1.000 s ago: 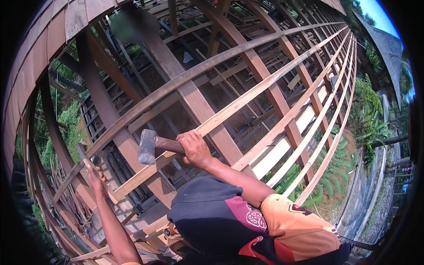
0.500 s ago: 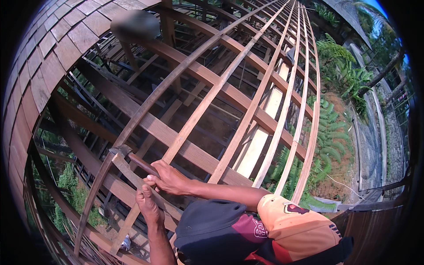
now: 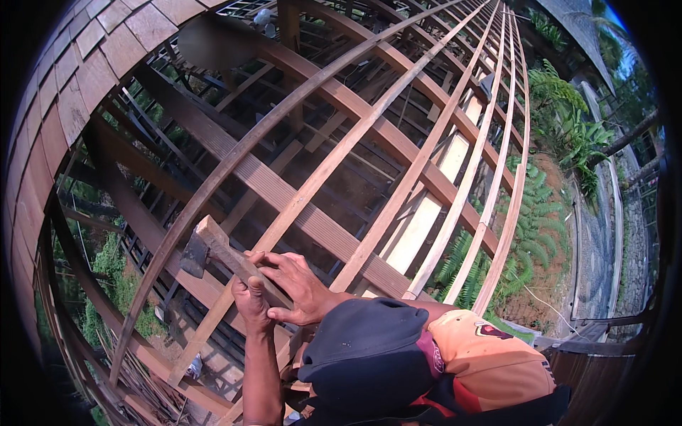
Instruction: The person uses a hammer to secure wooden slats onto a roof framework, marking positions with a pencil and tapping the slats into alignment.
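My left hand (image 3: pixel 253 307) is closed around a short wooden strip (image 3: pixel 231 254), with the thumb up along its side. The strip tilts up toward the far left, its pale cut end raised. Over its near part lies my right hand (image 3: pixel 300 285), fingers bent across the wood and thumb touching near my left hand. A dark hammer head (image 3: pixel 193 257) shows right beside the strip's upper end. Its handle is hidden, so which hand carries the hammer cannot be told. Beneath both hands runs a roof batten (image 3: pixel 298 216).
Battens cross thick rafters (image 3: pixel 284 195) with wide gaps over a drop. Wooden shingles (image 3: pixel 67 92) cover the roof at upper left. A pale board (image 3: pixel 419 227) lies below the battens. Ferns (image 3: pixel 536 227) grow at right. My dark cap (image 3: pixel 366 344) blocks part of the lower view.
My right hand has come in over the strip, and the hammer handle it held is out of sight. The strip's end has swung upward and right. The hammer head now sits lower beside it.
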`<move>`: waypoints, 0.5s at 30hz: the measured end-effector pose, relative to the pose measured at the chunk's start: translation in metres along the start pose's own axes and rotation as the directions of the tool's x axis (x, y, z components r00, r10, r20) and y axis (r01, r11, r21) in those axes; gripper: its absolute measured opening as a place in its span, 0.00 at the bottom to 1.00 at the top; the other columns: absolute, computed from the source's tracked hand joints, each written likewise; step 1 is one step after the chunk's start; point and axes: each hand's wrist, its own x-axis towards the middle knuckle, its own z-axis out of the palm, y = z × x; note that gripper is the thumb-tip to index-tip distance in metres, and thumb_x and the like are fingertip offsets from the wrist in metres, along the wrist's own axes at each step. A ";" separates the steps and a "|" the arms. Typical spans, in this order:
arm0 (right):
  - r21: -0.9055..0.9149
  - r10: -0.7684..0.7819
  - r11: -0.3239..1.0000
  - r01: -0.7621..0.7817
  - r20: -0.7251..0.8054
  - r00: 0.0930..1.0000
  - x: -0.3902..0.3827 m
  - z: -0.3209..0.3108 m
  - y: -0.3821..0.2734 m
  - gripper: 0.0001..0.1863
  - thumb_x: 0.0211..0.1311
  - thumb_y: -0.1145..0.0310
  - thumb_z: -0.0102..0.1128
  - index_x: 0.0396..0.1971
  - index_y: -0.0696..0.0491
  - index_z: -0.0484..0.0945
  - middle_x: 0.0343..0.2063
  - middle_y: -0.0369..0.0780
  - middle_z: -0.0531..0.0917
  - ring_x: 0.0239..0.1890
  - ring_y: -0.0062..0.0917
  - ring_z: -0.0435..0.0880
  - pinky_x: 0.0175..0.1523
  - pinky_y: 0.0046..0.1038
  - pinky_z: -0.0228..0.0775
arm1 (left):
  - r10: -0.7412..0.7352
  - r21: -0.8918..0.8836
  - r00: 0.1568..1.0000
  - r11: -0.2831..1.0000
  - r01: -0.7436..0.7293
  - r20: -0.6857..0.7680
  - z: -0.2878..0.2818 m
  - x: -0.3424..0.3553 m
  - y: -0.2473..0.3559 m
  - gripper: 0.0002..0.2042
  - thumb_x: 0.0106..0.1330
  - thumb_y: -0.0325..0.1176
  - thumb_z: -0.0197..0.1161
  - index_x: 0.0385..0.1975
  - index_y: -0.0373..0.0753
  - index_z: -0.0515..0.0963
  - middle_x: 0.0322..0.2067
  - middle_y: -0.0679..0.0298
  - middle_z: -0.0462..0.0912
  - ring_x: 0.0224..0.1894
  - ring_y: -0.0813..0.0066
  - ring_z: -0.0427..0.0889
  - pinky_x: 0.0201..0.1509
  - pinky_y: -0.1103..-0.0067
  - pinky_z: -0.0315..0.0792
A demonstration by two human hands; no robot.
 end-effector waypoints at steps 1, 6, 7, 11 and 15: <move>0.016 -0.040 0.999 0.040 0.007 0.999 0.001 -0.006 0.002 0.34 0.53 0.55 0.68 0.57 0.58 0.69 0.61 0.52 0.64 0.63 0.52 0.61 0.67 0.51 0.50 | -0.006 0.066 0.999 0.998 0.004 0.036 -0.001 -0.001 0.001 0.35 0.66 0.62 0.56 0.54 0.32 0.75 0.52 0.63 0.73 0.55 0.72 0.73 0.62 0.72 0.66; 0.449 0.263 0.846 -0.288 0.120 0.957 -0.004 -0.028 -0.003 0.32 0.60 0.59 0.62 0.60 0.58 0.64 0.60 0.47 0.68 0.65 0.42 0.64 0.70 0.42 0.52 | -0.079 -0.155 0.967 0.987 0.042 -0.243 0.036 0.008 0.006 0.31 0.71 0.59 0.51 0.45 0.29 0.79 0.40 0.57 0.80 0.42 0.73 0.78 0.55 0.75 0.70; 0.625 0.345 0.687 -0.370 0.167 0.924 0.003 -0.040 -0.017 0.32 0.61 0.60 0.60 0.61 0.58 0.62 0.58 0.46 0.70 0.63 0.40 0.68 0.69 0.40 0.56 | -0.068 -0.008 0.952 0.998 0.069 -0.297 0.031 0.016 0.003 0.23 0.71 0.49 0.56 0.45 0.30 0.80 0.37 0.59 0.81 0.39 0.75 0.79 0.53 0.76 0.71; 0.936 0.423 0.301 -0.184 0.042 0.905 0.006 -0.091 0.032 0.26 0.64 0.65 0.51 0.60 0.58 0.62 0.45 0.44 0.74 0.46 0.31 0.79 0.55 0.36 0.73 | -0.051 0.062 0.846 0.993 0.099 -0.530 0.007 0.032 0.000 0.10 0.65 0.28 0.64 0.42 0.32 0.81 0.34 0.63 0.82 0.34 0.81 0.79 0.42 0.84 0.72; 0.742 0.638 0.459 -0.489 0.108 0.763 0.003 -0.157 0.112 0.25 0.70 0.52 0.48 0.55 0.57 0.69 0.30 0.36 0.75 0.30 0.19 0.74 0.37 0.26 0.74 | 0.152 0.516 0.860 0.845 0.142 -0.487 -0.055 0.029 -0.023 0.07 0.62 0.27 0.61 0.36 0.34 0.83 0.34 0.64 0.80 0.41 0.73 0.78 0.50 0.78 0.71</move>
